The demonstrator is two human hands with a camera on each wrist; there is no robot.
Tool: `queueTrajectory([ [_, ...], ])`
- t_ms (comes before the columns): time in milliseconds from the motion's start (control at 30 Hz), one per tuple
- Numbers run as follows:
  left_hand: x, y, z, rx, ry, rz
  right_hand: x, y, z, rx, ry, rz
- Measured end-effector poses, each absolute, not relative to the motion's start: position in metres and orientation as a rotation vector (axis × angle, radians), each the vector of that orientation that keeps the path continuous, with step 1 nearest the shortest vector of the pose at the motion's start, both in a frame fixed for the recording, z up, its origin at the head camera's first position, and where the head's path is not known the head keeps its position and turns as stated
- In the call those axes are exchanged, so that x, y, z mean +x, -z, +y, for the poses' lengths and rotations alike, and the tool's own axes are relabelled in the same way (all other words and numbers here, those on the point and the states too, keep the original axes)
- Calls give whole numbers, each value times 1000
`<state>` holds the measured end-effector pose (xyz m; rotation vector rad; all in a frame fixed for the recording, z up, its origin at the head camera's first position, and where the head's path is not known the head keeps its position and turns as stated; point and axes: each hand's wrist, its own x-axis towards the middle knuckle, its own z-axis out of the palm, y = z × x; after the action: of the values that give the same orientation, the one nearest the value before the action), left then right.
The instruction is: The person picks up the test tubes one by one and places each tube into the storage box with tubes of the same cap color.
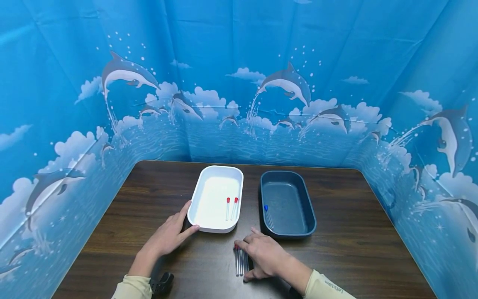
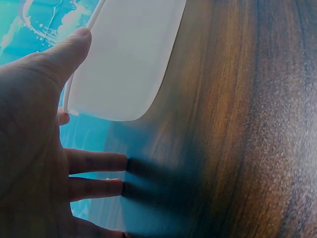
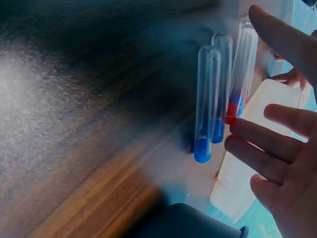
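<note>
Two red-capped test tubes (image 1: 228,209) lie inside the white tray (image 1: 209,197). At its near left corner my left hand (image 1: 164,237) rests against the rim, thumb along the near side and fingers spread out straight. My right hand (image 1: 267,255) is low over a row of several clear test tubes (image 1: 239,263) on the table, partly hiding them. In the right wrist view its extended fingers and thumb spread around the row, which holds blue-capped tubes (image 3: 208,99) and a tube with a red cap (image 3: 231,114).
To the right of the white tray stands a dark blue tray (image 1: 291,203) with a blue-capped tube (image 1: 267,216) at its left side. The wooden table (image 1: 347,241) carries everything. Behind and at both sides hangs a dolphin-print curtain (image 1: 239,137).
</note>
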<state>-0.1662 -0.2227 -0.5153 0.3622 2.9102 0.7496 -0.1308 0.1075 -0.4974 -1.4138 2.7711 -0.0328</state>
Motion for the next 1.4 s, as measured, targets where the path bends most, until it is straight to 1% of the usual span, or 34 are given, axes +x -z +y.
queueTrajectory([
  [533, -167, 517, -223, 339, -738, 2903, -133, 509, 105, -1301, 58, 2737],
  [833, -166, 515, -222, 329, -728, 2900, -131, 508, 105, -1342, 28, 2746],
  [1167, -166, 517, -222, 350, -741, 2903, -130, 498, 111, -1324, 65, 2775],
  [1400, -166, 518, -223, 336, -741, 2909, -133, 483, 113, -1305, 214, 2802],
])
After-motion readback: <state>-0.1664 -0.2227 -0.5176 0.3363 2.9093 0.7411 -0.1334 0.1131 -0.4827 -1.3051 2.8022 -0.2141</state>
